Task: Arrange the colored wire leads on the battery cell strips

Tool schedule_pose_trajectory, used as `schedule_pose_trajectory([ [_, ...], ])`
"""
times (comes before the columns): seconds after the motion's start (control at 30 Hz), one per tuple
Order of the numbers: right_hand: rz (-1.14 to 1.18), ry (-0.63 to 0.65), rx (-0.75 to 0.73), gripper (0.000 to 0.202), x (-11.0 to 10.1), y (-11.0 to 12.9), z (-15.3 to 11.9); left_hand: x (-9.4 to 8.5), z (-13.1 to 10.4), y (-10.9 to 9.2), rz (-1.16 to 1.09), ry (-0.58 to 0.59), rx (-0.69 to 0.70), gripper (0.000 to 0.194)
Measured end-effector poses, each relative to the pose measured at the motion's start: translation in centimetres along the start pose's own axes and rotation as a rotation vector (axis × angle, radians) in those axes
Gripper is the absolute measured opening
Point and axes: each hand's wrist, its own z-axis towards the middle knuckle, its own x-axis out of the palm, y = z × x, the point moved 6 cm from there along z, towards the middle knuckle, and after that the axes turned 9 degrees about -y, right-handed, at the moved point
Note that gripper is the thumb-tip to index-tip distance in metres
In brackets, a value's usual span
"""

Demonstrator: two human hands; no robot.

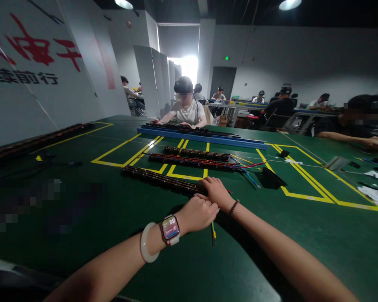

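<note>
A long black strip (164, 178) with thin copper-coloured lines lies slanted on the green table. At its near right end, my right hand (216, 193) rests over the strip with its fingers curled round it. Just in front, my left hand (198, 213) is closed, its fingers bent close to the same end; what it holds is hidden. A yellow-green wire (213, 233) with a metal lug hangs out below the hands. Beyond lie a strip with red and blue wires (192, 162) and another dark strip (197, 152).
Blue rails (201, 138) lie across the table's far side, where a person (189, 110) sits. A black part (272, 178) stands right of the wires. Another person's hands (376, 144) are at the right edge. Yellow tape marks the green table (271, 247).
</note>
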Motion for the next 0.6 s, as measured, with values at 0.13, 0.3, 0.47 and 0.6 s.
schedule_pose_trajectory([
  [0.13,-0.042,0.023,-0.017,0.051,1.1,1.6,2.1,-1.4,-1.5,1.0,0.015,0.026,0.012,0.034],
  [0.3,-0.089,0.073,-0.050,0.046,2.3,3.3,4.2,-2.4,-2.5,2.4,0.087,-0.016,0.017,0.037],
  [0.47,-0.137,0.080,-0.088,0.042,2.7,3.6,5.0,-2.4,-2.7,4.0,0.081,-0.065,-0.086,0.037],
  [0.6,-0.171,0.024,-0.100,0.045,2.5,2.1,5.4,-2.6,-2.8,4.8,0.111,-0.080,-0.113,0.035],
])
